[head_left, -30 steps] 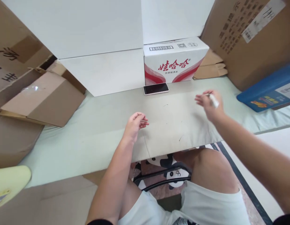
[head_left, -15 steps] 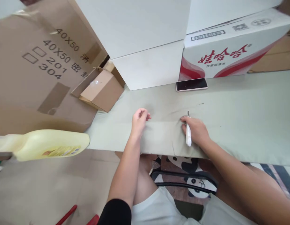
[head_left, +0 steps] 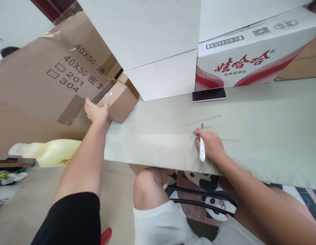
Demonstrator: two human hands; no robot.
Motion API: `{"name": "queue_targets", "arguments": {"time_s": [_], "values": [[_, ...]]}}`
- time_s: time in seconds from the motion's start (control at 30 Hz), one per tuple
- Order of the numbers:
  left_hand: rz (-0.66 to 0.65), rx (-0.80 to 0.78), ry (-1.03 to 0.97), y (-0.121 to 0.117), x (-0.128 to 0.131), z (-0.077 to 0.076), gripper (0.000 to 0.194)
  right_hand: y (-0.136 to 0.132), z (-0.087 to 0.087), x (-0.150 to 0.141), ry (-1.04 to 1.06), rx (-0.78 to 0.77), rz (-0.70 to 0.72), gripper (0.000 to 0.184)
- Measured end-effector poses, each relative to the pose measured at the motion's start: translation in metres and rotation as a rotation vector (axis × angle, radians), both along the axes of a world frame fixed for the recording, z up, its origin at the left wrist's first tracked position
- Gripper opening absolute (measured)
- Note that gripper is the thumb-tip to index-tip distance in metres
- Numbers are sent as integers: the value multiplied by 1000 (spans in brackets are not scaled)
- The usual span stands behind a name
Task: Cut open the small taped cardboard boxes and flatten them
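My left hand (head_left: 96, 111) reaches out to the left and its fingers grip the near edge of a small brown cardboard box (head_left: 118, 99) that lies tilted at the left end of the table. My right hand (head_left: 211, 144) rests on the pale green cloth (head_left: 160, 132) covering the table, near its front edge. It is closed round a small white tool (head_left: 202, 149) whose thin metal tip points away from me. A few dark thread-like marks lie on the cloth just beyond that tip.
A phone (head_left: 209, 94) lies face up at the back, before a white and red carton (head_left: 249, 58). Large white boxes (head_left: 147, 41) and a big brown carton (head_left: 45, 85) stand behind and left. A yellow plastic bottle (head_left: 49, 153) lies below the table's left end.
My left hand left the cloth and moved left to the small brown box, taking hold of its edge. The right hand came in from the right and settled on the cloth with the tool.
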State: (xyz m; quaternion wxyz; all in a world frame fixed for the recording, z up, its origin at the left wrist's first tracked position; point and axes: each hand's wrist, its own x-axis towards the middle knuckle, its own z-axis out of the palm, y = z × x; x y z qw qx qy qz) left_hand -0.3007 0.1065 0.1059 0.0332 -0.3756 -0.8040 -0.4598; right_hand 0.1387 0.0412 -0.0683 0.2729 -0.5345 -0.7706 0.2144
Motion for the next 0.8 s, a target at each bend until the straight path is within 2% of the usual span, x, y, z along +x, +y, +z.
{"name": "queue_targets", "arguments": {"time_s": [0.07,0.17,0.27,0.3,0.37,0.43,0.5,0.57,0.63,0.7,0.73,0.8], "values": [[-16,-69,-115,1,-14,3,43,1,1,-1,16,-9,-7,19],[-121,-114,-202,-9,-14,-6,30,3,5,-3,44,-30,-27,19],[-211,-18,-191,-33,1,-15,35,5,10,-2,89,-57,-34,18],[-237,59,-186,-44,8,-16,42,6,12,-2,108,-68,-35,18],[-279,115,-191,-71,24,-18,49,5,16,0,155,-91,-49,18],[-397,119,-252,-100,45,-20,49,2,21,2,211,-113,-76,20],[-457,97,-271,-126,74,-24,47,-2,27,5,259,-120,-106,23],[-546,24,-311,-141,108,-29,42,-8,35,9,368,-80,-124,24],[-678,-51,-388,-142,144,-36,37,-15,45,16,612,15,-120,24],[-738,-51,-435,-131,177,-42,36,-21,55,24,887,124,-114,30],[-739,-20,-428,-122,191,-44,36,-23,60,28,968,167,-131,33],[-774,26,-385,-104,213,-49,33,-23,72,37,956,207,-214,36]]}}
